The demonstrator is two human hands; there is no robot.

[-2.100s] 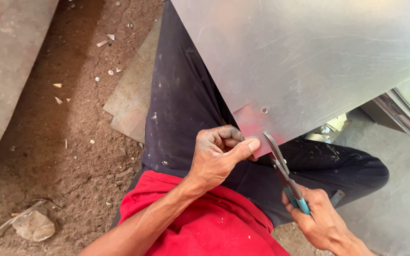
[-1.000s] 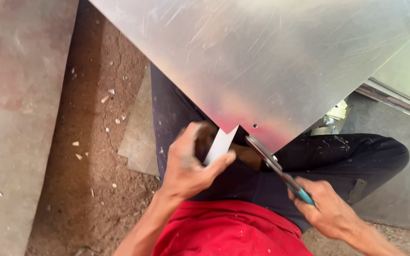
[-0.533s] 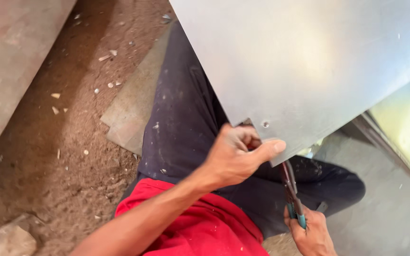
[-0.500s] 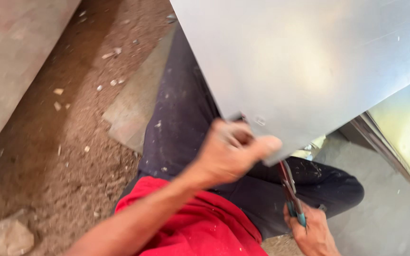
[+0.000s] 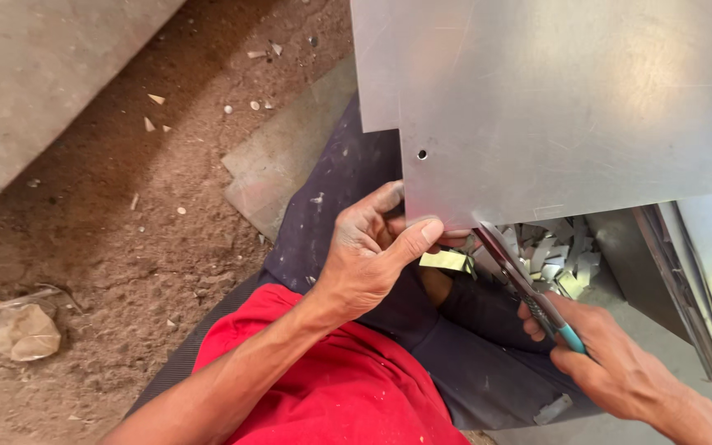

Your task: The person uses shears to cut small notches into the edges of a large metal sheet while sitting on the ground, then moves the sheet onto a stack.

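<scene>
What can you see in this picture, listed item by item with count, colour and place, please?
metal sheet: one, silver, upper right, resting over the lap
tin snips: one, teal handles, at the sheet's lower edge
metal offcuts: many, silver, heaped under the sheet
crumpled scrap: one, pale, on the dirt at left
flat board: one, grey-brown, on the ground
left hand: one, pinching the sheet's lower corner
right hand: one, grip closed on the snips' handles

single head view, steeply downward, close over the lap

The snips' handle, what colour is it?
Teal-blue on the snips, best seen in the head view, in the right hand.
</scene>
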